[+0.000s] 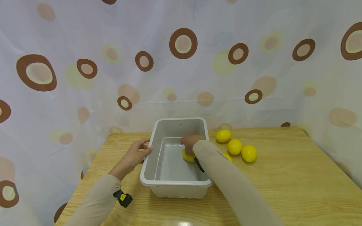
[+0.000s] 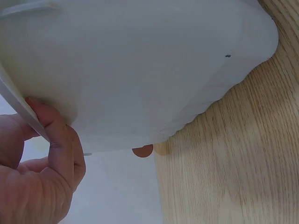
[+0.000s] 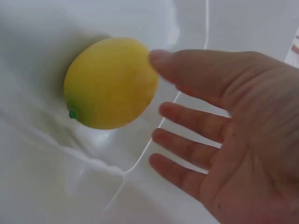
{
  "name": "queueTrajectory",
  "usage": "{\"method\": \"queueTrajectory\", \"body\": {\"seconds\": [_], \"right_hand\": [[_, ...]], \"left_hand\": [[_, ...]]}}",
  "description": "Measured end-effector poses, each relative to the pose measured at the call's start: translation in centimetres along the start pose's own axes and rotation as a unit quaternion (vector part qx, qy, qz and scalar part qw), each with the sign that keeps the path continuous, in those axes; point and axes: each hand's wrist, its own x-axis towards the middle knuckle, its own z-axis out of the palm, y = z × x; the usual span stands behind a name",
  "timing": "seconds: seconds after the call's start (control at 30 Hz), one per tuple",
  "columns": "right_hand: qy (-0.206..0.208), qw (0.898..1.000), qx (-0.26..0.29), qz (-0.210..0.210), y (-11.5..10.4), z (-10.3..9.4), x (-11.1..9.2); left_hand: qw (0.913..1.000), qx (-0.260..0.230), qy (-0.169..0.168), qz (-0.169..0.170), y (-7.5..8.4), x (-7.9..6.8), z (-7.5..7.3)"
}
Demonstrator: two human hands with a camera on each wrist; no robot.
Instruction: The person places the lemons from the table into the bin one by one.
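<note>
Placement seems in hand: right grip spread at the lemon, left grip pinching the tub by its rim; next move probably calls for withdrawing.

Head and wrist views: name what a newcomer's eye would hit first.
Probably the yellow lemons on the table, right of the grey bin, and the lemon inside it, by the right hand. Next, perhaps, the brown-ringed curtain behind the table, then the left hand pinching the bin's left rim.
</note>
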Motion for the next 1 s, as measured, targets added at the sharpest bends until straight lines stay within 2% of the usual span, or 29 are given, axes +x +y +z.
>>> {"method": "queueTrajectory", "body": {"seconds": [0.2, 0.47, 0.57, 0.73, 0.8, 1.0], "right_hand": [[0.035, 0.997, -0.005, -0.076, -1.1, -1.0, -1.6], [0.051, 0.990, 0.014, -0.133, -1.6, -2.6, -2.6], [0.066, 0.983, 0.023, -0.171, -1.3, -3.6, -3.4], [0.103, 0.965, 0.051, -0.238, -0.8, -5.6, -5.6], [0.112, 0.961, 0.071, -0.245, -0.5, -6.3, -6.6], [0.116, 0.959, 0.174, -0.191, 1.6, -7.0, -9.8]], "left_hand": [[1.0000, 0.005, 0.001, -0.001, -0.2, 0.1, 0.2], [1.0000, 0.003, -0.001, 0.000, -0.2, 0.1, -0.1], [0.9999, -0.011, 0.000, -0.001, -0.3, 0.2, -0.1], [0.9995, -0.029, 0.003, -0.006, -0.4, 0.3, -0.1], [0.9994, -0.033, 0.004, -0.009, -0.5, 0.3, -0.1], [0.9992, -0.037, 0.002, -0.013, -0.6, 0.2, 0.0]]}}
